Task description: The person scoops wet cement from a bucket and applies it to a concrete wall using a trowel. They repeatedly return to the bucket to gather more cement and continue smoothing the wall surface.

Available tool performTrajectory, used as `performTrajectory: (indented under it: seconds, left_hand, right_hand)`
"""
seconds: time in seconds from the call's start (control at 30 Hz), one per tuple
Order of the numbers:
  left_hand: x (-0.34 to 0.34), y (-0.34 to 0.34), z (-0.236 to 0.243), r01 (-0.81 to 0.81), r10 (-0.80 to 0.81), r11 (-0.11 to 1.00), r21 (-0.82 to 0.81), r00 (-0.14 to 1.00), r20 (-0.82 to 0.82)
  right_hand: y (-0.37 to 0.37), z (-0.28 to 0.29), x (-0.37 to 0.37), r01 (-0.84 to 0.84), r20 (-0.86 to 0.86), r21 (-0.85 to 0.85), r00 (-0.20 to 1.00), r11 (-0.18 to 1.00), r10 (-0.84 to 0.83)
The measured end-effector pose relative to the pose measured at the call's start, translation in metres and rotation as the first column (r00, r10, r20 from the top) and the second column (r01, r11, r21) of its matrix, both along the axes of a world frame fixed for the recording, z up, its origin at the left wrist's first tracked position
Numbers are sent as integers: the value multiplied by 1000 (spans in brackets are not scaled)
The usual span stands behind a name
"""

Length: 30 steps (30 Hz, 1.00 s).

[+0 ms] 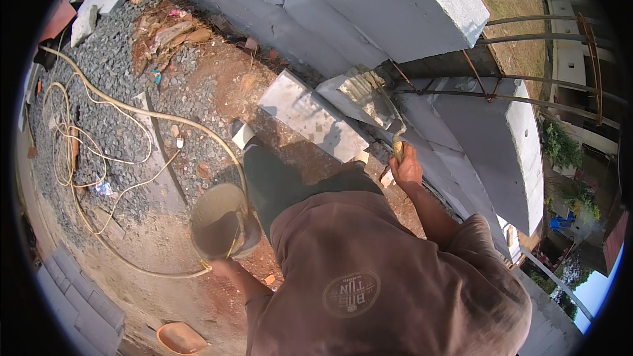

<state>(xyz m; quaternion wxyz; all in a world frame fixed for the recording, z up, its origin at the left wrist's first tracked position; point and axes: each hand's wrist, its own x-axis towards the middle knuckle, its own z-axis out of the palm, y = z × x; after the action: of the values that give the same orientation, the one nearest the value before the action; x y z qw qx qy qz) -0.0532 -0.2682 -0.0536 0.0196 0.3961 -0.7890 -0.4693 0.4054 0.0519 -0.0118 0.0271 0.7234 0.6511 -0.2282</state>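
My right hand [406, 169] is wrapped round the wooden handle of a trowel [399, 135]. The trowel's blade lies against wet grey mortar [366, 94] on a rough block end [348, 95] set in a gap of the wall. Below that, a pale loose block [310, 115] lies on the soil in front of my feet. To my left, a grey bucket [214, 250] stands on the ground, its inside coated with mortar. My left hand [228, 269] is at the bucket's near lower side, beside a yellowish hose; its fingers are blurred and partly hidden.
A grey block wall [316, 13] runs along the far side and right, with steel bars [547, 38] sticking out from it. The hose [151, 115] loops over gravel [112, 69]. An orange-brown dish [181, 338] and stacked grey blocks [76, 296] lie at lower left.
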Motion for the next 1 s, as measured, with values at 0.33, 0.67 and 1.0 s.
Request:
performTrajectory:
  seconds: [0.33, 0.67, 1.0]
  left_hand:
    - [47, -8, 27, 97, -96, 995, 29, 994, -47]
    - [226, -137, 70, -141, 160, 983, 114, 971, -175]
    - [444, -269, 21, -229, 247, 961, -154, 963, 109]
  right_hand:
    - [5, -15, 46, -44, 23, -39, 999, 998, 44]
    - [8, 71, 67, -256, -403, 447, 798, 857, 449]
    - [14, 9, 98, -295, -287, 45, 911, 954, 295]
